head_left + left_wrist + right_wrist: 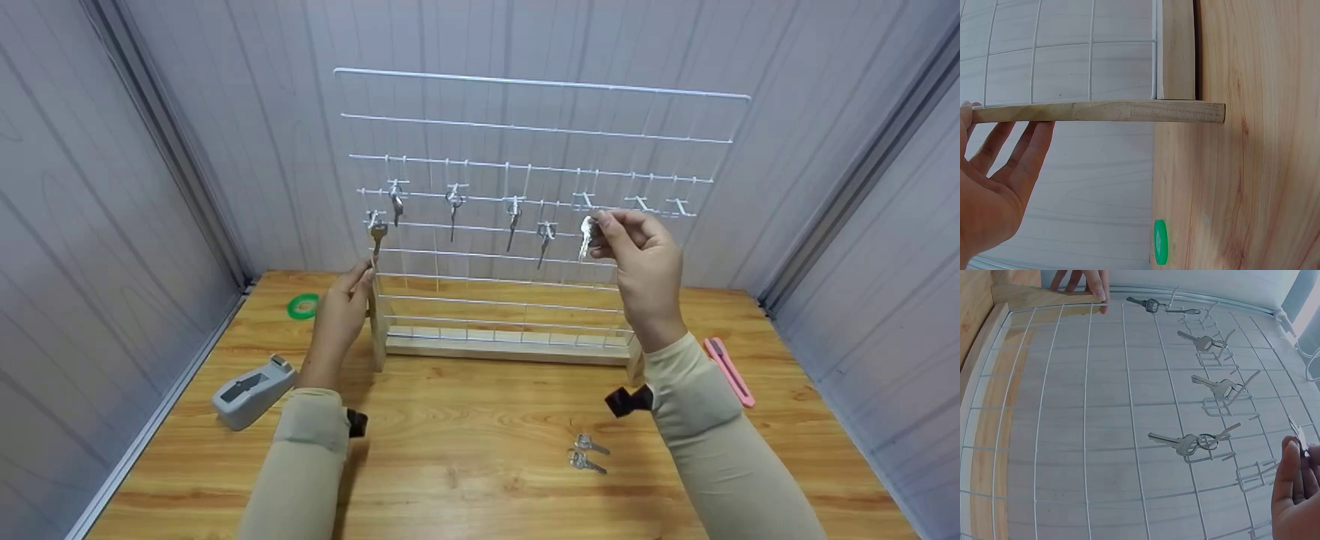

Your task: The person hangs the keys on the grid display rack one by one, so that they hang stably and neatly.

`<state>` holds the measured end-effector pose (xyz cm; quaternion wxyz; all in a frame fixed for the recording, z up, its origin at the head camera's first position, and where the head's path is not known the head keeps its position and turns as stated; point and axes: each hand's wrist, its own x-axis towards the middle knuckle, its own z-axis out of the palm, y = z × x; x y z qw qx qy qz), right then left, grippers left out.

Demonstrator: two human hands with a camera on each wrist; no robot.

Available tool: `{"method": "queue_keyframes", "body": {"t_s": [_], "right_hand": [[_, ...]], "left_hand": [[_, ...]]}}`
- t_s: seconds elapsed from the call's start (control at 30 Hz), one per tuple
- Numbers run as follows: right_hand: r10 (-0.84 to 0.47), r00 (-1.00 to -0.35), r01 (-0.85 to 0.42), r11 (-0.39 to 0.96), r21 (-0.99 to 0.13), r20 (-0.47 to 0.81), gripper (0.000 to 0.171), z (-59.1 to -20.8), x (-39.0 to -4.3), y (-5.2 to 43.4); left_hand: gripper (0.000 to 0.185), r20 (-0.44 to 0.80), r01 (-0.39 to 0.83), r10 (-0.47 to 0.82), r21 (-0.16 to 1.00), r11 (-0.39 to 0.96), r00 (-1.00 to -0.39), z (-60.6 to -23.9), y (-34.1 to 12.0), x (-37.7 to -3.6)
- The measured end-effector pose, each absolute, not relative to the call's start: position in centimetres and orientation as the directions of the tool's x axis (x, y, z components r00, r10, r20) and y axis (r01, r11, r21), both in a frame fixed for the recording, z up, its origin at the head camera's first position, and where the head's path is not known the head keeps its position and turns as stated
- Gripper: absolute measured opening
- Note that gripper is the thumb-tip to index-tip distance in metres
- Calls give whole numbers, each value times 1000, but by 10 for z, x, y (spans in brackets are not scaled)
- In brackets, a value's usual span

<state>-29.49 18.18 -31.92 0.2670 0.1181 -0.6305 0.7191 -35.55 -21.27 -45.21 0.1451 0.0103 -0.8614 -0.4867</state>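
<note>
My right hand [651,274] pinches a silver key [586,237] between thumb and fingertips, its blade pointing down, just below a hook [585,201] on the white wire rack [517,304]. In the right wrist view, that key [1297,431] is seen nearly edge-on beside the mesh. My left hand [343,306] grips the rack's left wooden upright [1100,111], with its fingers against the outer side. Several keys hang by rings from the rack's hooks, among them a key [514,216] near the middle and a brownish key [379,235] above my left hand.
Two keys with rings [586,459] lie on the wooden table [450,435] in front of the rack. A grey tape dispenser [253,394] and a green tape roll [303,306] are at the left. By my right forearm lies a pink utility knife [727,371].
</note>
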Motion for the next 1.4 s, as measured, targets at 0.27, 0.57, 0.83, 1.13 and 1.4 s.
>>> {"method": "queue_keyframes", "body": {"t_s": [0.27,0.57,0.83,1.13,1.4], "right_hand": [[254,-844,-492,-22,-870,471,8,-319,-308,181],[262,-848,-473,16,-881,460,9,-321,-315,176],[254,-858,-464,-11,-886,446,5,-325,-324,174],[268,-856,-446,47,-894,442,12,-342,-327,184],[233,-882,-391,125,-912,410,18,-361,-317,198]], "left_hand": [[47,248,129,-162,841,526,-955,-452,-212,-355],[50,240,136,-149,856,499,-959,-453,-214,-356],[51,251,152,-141,855,495,-958,-455,-215,-356],[50,259,166,-137,865,473,-956,-457,-214,-357],[52,225,146,-130,883,445,-966,-456,-215,-356]]}}
